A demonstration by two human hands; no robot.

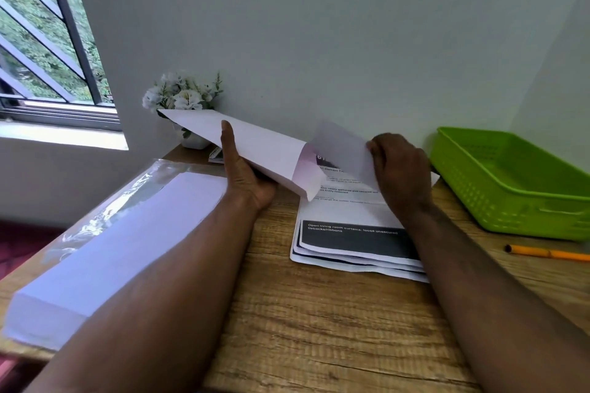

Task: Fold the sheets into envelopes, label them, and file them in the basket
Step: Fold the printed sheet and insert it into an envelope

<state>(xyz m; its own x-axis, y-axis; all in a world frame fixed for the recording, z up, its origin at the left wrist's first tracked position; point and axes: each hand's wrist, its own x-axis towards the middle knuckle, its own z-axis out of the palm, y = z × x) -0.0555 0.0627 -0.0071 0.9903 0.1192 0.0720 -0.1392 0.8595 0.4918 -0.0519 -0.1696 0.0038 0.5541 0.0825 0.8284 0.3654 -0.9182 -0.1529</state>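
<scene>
We see the left hand [247, 174] gripping a white envelope [255, 150] above the wooden desk [319, 313], thumb on top, while the right hand [400, 172] pinches its open flap [343, 150]. Printed sheets [354, 239] lie beneath; the green basket [517, 182] sits at right.

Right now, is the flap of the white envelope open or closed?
Open. The right hand lifts the flap away from the envelope, which the left hand holds above the table, so the mouth shows.

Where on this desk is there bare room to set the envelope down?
Bare wood lies near the desk front edge, between the forearms, and right of the printed sheets below the pen. The ream of paper crowds the left.
</scene>
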